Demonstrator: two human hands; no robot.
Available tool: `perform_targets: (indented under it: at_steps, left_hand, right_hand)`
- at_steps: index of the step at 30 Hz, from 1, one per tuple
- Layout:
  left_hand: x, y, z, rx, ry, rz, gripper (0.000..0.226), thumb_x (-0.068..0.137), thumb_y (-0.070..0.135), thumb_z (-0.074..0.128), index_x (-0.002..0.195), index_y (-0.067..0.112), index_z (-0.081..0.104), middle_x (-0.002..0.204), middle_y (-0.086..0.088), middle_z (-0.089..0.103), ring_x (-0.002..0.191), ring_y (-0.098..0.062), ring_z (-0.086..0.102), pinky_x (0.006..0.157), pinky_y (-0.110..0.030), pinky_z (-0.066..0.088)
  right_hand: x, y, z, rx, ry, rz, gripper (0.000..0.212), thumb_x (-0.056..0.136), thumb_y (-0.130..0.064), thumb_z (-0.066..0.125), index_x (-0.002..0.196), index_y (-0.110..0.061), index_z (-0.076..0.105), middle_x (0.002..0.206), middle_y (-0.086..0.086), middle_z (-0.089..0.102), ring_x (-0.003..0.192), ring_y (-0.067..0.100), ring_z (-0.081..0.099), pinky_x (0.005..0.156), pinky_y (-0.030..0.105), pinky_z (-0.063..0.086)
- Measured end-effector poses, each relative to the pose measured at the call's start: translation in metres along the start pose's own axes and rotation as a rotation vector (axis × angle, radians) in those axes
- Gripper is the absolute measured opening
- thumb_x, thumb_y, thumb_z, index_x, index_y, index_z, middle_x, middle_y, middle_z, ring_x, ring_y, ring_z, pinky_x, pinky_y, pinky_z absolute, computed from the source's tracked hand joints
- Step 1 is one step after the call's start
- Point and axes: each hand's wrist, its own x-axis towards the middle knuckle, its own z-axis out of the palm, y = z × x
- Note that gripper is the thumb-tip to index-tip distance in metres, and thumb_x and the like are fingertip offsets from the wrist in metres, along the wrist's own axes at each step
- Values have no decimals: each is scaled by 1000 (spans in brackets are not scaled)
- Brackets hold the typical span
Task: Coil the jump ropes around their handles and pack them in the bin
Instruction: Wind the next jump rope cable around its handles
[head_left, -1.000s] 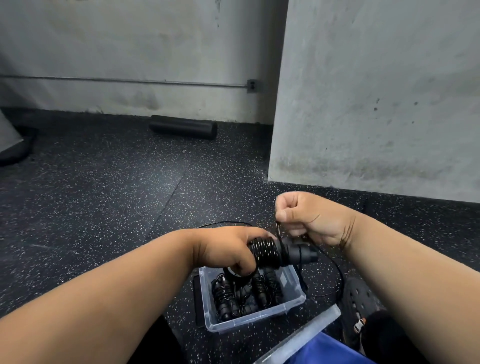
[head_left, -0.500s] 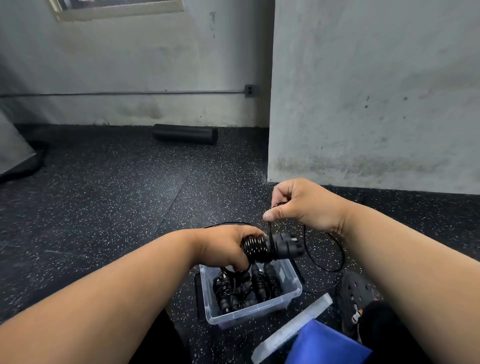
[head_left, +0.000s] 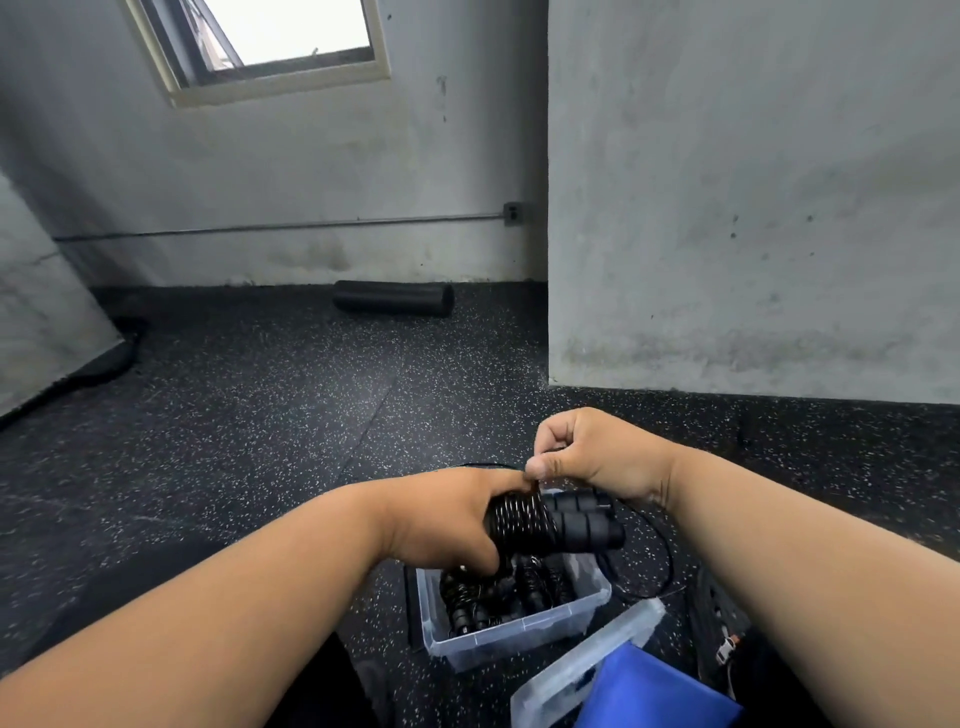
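The jump rope sits at lower centre of the frame, its two black handles held side by side with shiny black cord coiled round their left half. Our left hand is clenched around that coiled end, fingers wrapped under it. Our right hand, just above and touching the left, pinches the cord between thumb and forefinger — the loose remainder loops down to the floor at the right. Directly below the handles stands the clear plastic bin, already holding several coiled black ropes. At its lower right lies a clear lid with something blue over it. Far back, against the wall, rests a black foam roller — well apart from us.
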Motion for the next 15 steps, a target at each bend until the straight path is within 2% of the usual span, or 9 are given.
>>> perform_targets:
  at_steps: [3,5,8,10,11,13,15]
  left_hand:
    - [-14,5,-1,-41,95,8,66,71,8,70,122,48,58,83,8,69,65,-10,61,56,-30,50]
    - [-24,8,4,-97,130,24,72,72,7,70,129,49,56,87,4,68,70,-12,60,60,-34,50]
    - [-37,13,11,-188,218,59,76,71,6,66,137,42,52,96,-10,64,78,-15,55,68,-34,44]
    - [-45,15,15,-283,294,63,77,71,6,63,138,40,48,99,-12,59,80,-17,49,70,-33,38]
    - [-48,16,17,-321,331,55,80,71,6,62,140,41,44,103,-16,59,83,-18,48,72,-33,37]
    - [-53,18,19,-383,392,43,95,71,4,61,151,47,35,111,-17,61,83,-20,47,71,-34,38]
    - [-54,20,18,-394,452,28,102,67,3,61,151,55,39,100,-11,59,79,-21,44,65,-33,37]
  right_hand:
    - [-7,0,0,117,-7,59,28,77,-33,84,74,-17,62,62,-6,60,52,4,50,48,16,41]
    - [-9,1,4,262,-58,86,25,82,-29,81,76,-16,61,64,-3,60,52,7,52,47,18,43]
    - [-11,-2,17,427,-116,52,19,89,-26,76,72,-24,67,70,-3,59,61,9,49,53,24,37]
    - [-9,-4,25,440,-78,50,19,94,-25,62,77,-27,70,68,-5,52,59,8,39,51,24,28]
    - [-9,-2,28,416,-38,76,23,98,-19,54,83,-26,69,65,-4,48,57,8,34,49,23,25]
    - [-12,-4,37,308,37,101,23,99,-6,41,93,-15,61,59,-2,42,53,10,30,49,24,23]
    - [-15,-10,46,156,101,96,27,95,-5,41,77,-14,58,56,-1,45,50,11,33,50,27,25]
